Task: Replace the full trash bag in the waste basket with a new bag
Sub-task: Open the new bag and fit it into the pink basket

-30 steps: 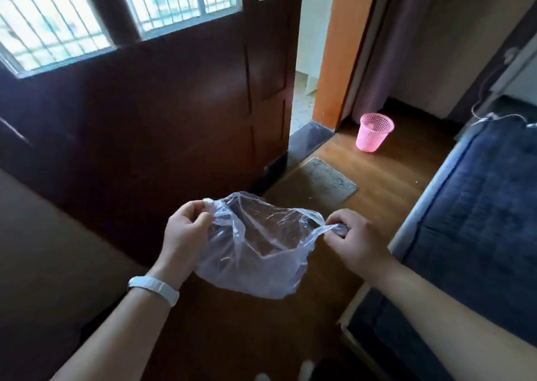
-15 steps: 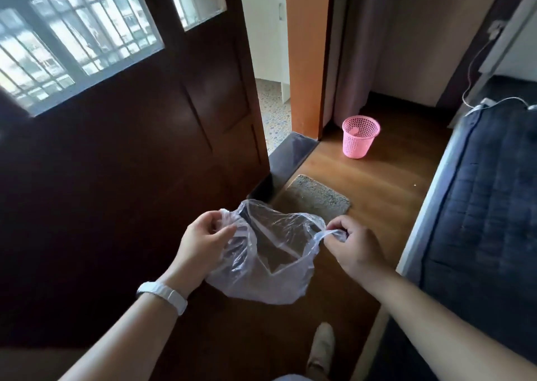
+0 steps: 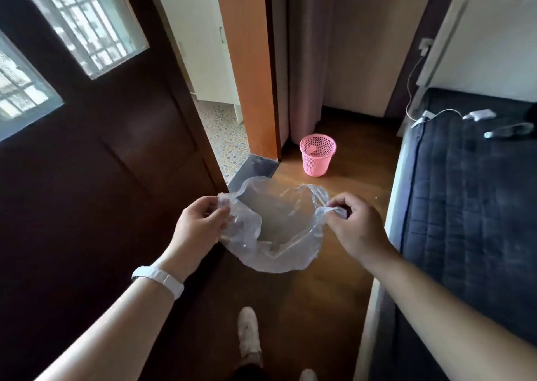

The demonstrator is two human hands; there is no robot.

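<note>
**Between door and bed: a thin bag held open, the basket not yet reached**

Above the wooden floor (image 3: 343,194), the clear plastic bag (image 3: 279,244) hangs stretched between both hands, its mouth pulled open and its body sagging below. The left hand (image 3: 200,223) pinches a bunched part of the rim between the thumb and fingers (image 3: 213,216). The right hand (image 3: 357,229) has its fingers (image 3: 338,206) curled tight round the opposite edge, which is drawn into a twisted strand. The pink waste basket (image 3: 317,158) stands upright well ahead on the floor, near the orange door frame (image 3: 247,61). No liner shows over its rim, and I cannot tell what lies inside.

The likeliest failure is a tear. The film looks very thin, and the load gathers at the twisted strand, so pulling the hands wider could split it there. The left pinch holds only a fold, which may slip free and let the mouth collapse.

The basket looks light. Stretching a rim over it from one side could tip it or push it along the floor. Whether the bag's mouth will fit that rim cannot be judged from here.

The path is narrow, between the dark door (image 3: 101,177) and the bed (image 3: 465,206). With eyes on the bag, a shoe (image 3: 248,334) could catch the bed frame.
</note>
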